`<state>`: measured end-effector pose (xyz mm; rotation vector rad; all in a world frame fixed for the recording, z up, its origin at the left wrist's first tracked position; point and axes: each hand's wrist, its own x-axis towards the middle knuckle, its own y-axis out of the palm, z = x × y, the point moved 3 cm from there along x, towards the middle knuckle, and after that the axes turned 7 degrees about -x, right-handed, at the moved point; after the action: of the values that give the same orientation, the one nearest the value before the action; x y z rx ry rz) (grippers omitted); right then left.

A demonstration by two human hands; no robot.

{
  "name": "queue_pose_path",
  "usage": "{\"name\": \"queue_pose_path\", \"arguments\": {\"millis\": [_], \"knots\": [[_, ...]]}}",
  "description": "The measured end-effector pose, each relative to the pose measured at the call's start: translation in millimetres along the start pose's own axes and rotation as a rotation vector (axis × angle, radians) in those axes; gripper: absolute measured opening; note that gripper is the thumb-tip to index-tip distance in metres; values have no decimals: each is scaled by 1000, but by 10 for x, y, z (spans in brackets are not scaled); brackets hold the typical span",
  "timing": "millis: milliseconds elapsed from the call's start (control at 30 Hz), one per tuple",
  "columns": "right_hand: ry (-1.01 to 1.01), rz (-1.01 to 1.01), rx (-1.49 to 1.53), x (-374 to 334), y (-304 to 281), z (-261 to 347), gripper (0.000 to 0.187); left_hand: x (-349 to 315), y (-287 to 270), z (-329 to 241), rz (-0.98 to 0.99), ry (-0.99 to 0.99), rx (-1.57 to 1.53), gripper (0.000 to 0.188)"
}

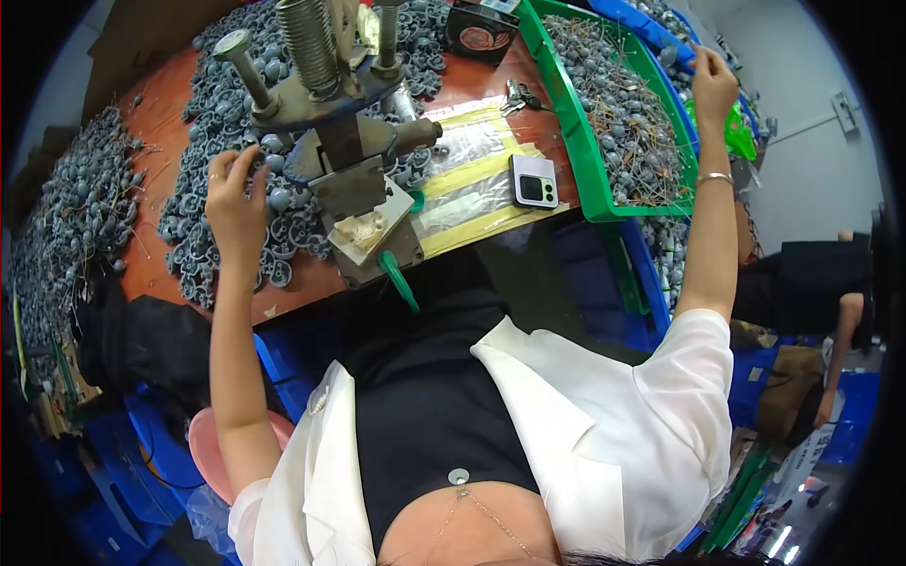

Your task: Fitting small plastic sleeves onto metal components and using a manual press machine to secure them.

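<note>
My left hand (236,196) is raised over the left part of the table, next to a heap of grey plastic parts (193,231), rings and balls. Its fingers are bent, with a gap between thumb and forefinger, and nothing shows in it. My right hand (714,83) reaches far out to the right, over the blue bin's rim (672,58). There the fingertips are pressed together; whatever they may hold is too small to make out. Between my arms stands a metal hand press (351,141), with a pale block (370,226) at its base and a green strip (398,281) hanging from the front.
A green tray (587,179) of grey balls with thin wires stands right of the press. A phone (534,181), keys (519,97) and a black fan-like box (479,33) lie nearby. More wired balls (71,203) are heaped far left. Another person's arm (838,349) shows at right.
</note>
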<state>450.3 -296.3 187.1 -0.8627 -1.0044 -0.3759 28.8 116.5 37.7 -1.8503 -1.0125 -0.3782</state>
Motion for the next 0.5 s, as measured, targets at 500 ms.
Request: {"name": "queue_pose_path", "arguments": {"millis": [500], "knots": [[365,724,1468,-1065,-776,1569,27,-824,529,-691,58,-38,-166,28]]}}
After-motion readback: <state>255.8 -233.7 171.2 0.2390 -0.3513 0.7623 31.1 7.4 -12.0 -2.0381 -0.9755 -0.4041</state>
